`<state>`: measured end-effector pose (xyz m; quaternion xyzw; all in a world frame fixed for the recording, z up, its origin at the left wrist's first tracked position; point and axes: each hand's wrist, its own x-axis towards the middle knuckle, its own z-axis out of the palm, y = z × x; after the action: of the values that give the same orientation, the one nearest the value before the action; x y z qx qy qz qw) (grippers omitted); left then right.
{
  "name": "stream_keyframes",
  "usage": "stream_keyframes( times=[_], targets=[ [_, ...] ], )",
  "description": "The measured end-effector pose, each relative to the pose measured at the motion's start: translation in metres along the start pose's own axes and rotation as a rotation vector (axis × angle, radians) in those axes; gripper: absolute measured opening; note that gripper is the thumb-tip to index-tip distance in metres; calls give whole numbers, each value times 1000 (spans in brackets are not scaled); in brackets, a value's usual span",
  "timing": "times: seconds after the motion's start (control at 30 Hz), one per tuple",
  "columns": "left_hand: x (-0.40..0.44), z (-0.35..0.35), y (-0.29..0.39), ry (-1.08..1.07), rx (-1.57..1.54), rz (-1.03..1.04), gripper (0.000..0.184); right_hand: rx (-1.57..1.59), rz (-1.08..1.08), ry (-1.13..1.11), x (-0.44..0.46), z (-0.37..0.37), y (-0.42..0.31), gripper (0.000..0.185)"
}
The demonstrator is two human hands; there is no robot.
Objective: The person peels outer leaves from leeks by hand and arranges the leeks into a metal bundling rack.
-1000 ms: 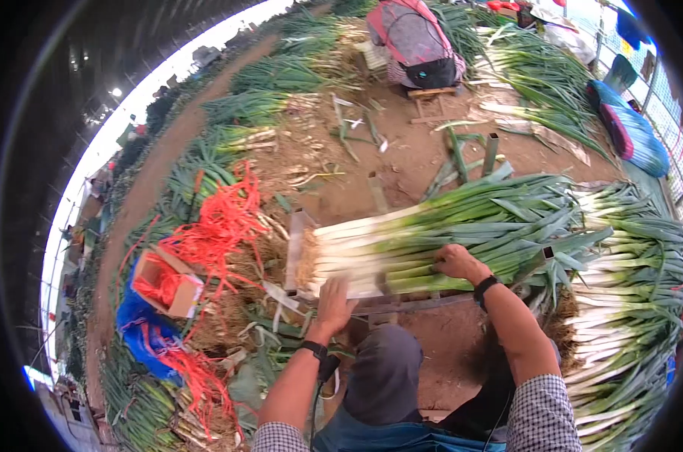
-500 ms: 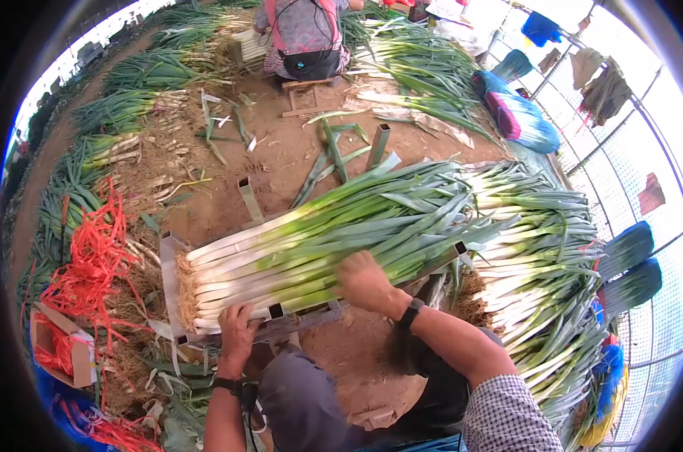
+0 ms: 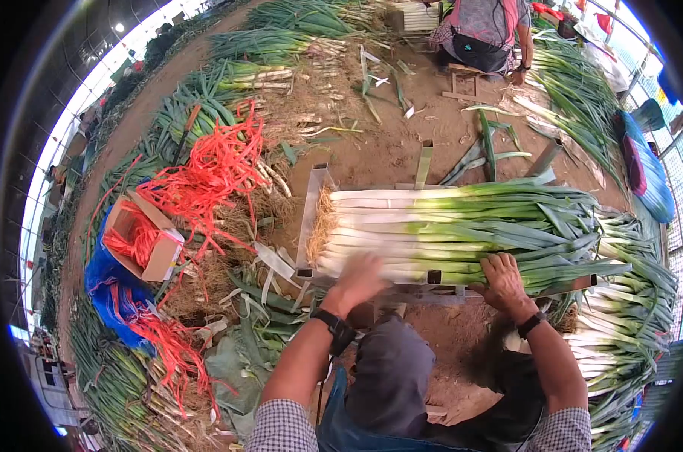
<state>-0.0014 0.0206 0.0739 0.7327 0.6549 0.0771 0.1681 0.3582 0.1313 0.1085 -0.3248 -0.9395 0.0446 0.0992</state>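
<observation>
A thick row of leeks (image 3: 447,226) lies in a metal rack (image 3: 309,218), with roots against the left end plate and green leaves to the right. My left hand (image 3: 354,285), smeared by motion, is at the front edge of the rack beside the white stems near the roots. I cannot make out its fingers. My right hand (image 3: 505,282) is curled over the green part of the leeks at the front side, its fingers pressed on the leaves. Square metal posts (image 3: 424,162) stand along the rack's far side.
Red plastic strips (image 3: 213,169) lie in a tangle at left, above an open cardboard box (image 3: 160,248) of more strips. More leeks (image 3: 620,301) are piled at right and along the left. Ahead, another person (image 3: 484,34) sits by a low wooden stool (image 3: 462,83).
My view has swung left, so the rack appears farther right. My left hand has left the front rail and is blurred. My right hand, blurred before, now rests on the leaves.
</observation>
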Motion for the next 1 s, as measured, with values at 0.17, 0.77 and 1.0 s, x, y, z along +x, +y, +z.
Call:
stream_keyframes(
  times=[0.17,0.77,1.0],
  targets=[
    [9,-3,-14,-54,-138,-20,52,15,13,-4,6,-7,-3,58],
    [25,6,-41,164,-364,77,48,43,-114,15,12,-10,-4,66],
    [9,-3,-34,83,-207,-156,41,115,-109,36,17,9,-13,51]
  ],
)
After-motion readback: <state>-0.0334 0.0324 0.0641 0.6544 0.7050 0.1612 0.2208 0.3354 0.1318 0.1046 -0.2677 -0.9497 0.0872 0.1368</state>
